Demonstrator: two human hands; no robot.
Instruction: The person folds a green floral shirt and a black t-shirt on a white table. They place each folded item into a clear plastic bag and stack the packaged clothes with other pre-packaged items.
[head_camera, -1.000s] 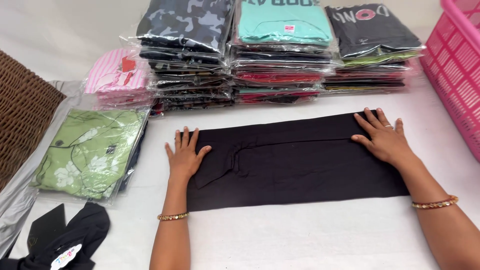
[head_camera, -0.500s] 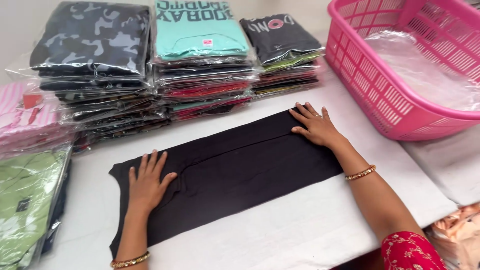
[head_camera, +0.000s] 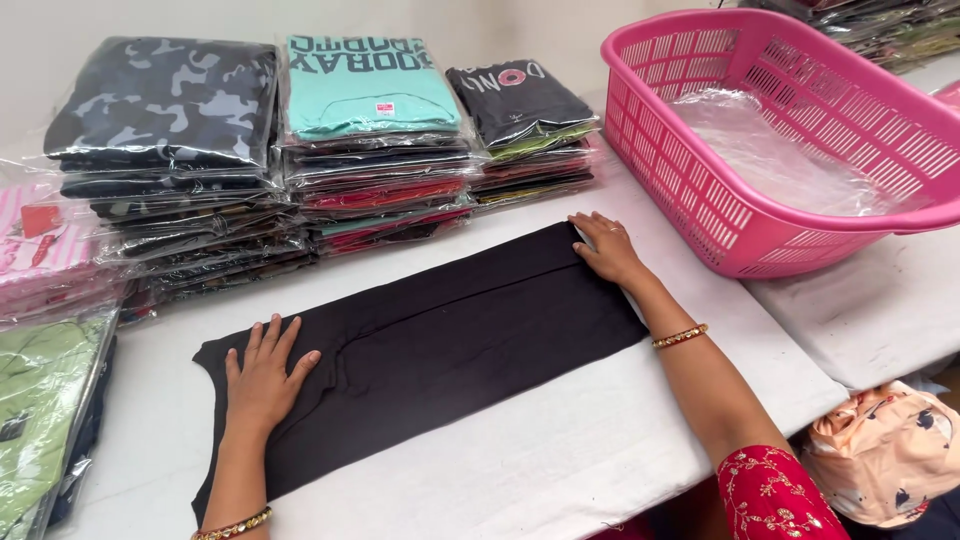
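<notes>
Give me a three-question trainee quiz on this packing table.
1. True or false: both hands lie flat on the black garment.
2. What lies inside the pink basket? A) clear plastic bags B) folded towels C) shoes
3. Fill in: the right hand presses the garment's end nearest the ____.

Key:
1. True: the left hand and the right hand both rest flat on it.
2. A, clear plastic bags.
3. Basket.

A white-covered table (head_camera: 560, 470) stands against a plain pale wall (head_camera: 150, 20).
</notes>
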